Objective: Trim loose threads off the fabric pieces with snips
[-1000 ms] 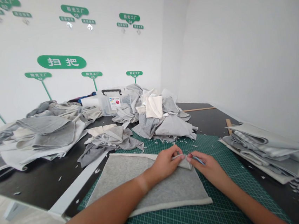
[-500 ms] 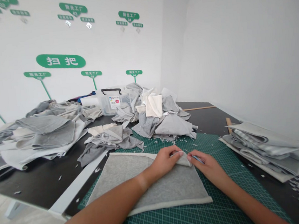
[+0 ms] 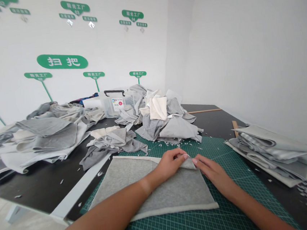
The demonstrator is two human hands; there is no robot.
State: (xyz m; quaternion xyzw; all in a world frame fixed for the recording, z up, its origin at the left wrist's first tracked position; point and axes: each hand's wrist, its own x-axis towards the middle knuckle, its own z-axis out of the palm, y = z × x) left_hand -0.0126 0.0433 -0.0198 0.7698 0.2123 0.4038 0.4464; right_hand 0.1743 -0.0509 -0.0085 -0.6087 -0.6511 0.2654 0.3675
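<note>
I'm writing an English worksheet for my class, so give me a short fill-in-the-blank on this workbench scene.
1. The left hand and right hand both touch a grey fabric panel, which lies on a green ____.
2. Behind the fabric heaps, a clear plastic storage box has a black ____ across its top.
3. The wall signs are mostly ____ and white.
4. In this view, the stack of folded fabric lies to the ____ of the mat.

Missing words: cutting mat; handle; green; right.

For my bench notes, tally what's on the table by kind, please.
Green cutting mat: 1
Plastic storage box: 1
Loose fabric heaps: 3
Folded fabric stack: 1
Grey fabric panel: 1
Total: 7
</note>
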